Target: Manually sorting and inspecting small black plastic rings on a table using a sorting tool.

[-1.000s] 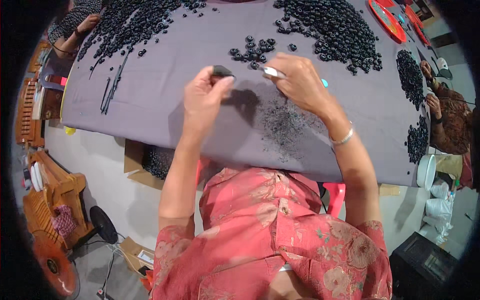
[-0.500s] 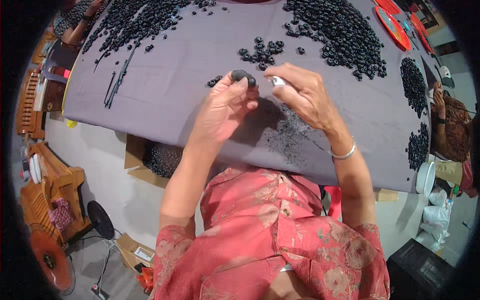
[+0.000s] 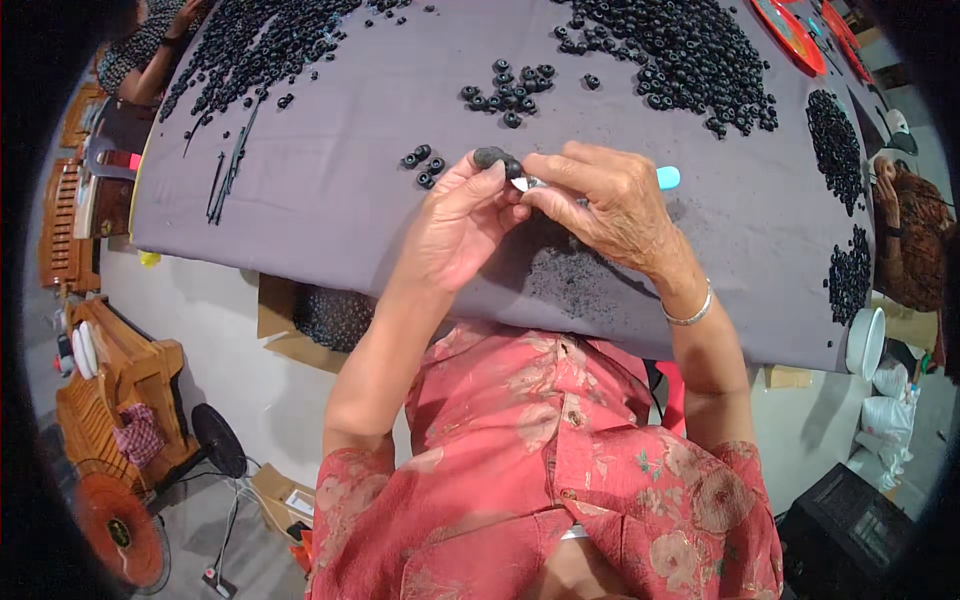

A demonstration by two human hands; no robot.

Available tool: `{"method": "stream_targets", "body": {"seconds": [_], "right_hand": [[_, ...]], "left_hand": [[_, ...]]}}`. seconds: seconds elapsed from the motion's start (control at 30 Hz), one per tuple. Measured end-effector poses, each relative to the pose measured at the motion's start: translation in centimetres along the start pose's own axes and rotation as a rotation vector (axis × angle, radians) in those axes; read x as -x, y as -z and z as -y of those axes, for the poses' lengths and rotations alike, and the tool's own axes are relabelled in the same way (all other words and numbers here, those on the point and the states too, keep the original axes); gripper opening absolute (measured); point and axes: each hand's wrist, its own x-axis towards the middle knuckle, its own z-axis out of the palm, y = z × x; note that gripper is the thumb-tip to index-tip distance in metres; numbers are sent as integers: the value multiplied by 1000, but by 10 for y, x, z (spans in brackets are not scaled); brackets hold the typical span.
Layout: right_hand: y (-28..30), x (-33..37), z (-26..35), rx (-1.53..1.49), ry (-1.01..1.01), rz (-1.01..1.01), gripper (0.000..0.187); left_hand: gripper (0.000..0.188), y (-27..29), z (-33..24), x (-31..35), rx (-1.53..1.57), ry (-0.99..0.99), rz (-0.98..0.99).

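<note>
Grey tablecloth [image 3: 340,175], creased, dk. bits [image 3: 575,285] scattered nr. wearer's edge. L. hand [image 3: 463,218]: thumb and forefinger pinching a round black bead [image 3: 514,168], other fingers curled in under. Dk. rounded piece [image 3: 488,157] at same fingertips, next to bead; cannot tell if finger cover or separate item. R. hand [image 3: 612,205]: thumb and fingers pressed together on a small knife, pale blade [image 3: 524,184] at bead's lower R. side, apparently touching; turq. handle end [image 3: 668,178] projects beyond back of hand. Bead pos.: held above cloth, approx. mid-table, betw. both hands. Silver-coloured bangle [image 3: 690,308] on R. wrist.

Adj. items: small bead group [image 3: 436,165] just L. of L. hand; larger loose bead cluster [image 3: 507,90] beyond hands; big bead heap [image 3: 695,60] upper R., another [image 3: 265,40] upper L. Thin dk. rods [image 3: 236,165] lying nr. L. heap. Red plate [image 3: 790,38] far R. corner; white basin [image 3: 866,343] at R. table edge. Co-worker's hand [image 3: 187,14] by L. heap. Cardboard box [image 3: 300,350] below table, dk. contents.
</note>
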Motion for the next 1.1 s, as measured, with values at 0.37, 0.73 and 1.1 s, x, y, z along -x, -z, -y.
{"method": "stream_targets", "body": {"seconds": [0.37,0.73,1.1], "right_hand": [[-3,4,1,69,-35,23,21],[-4,5,1,145,-46,57,23],[-4,8,2,-37,-200,120,21]], "left_hand": [[7,-5,0,1,-35,-11,-74],[8,-1,5,0,26,4,-93],[11,1,8,1,45,9,-48]]}}
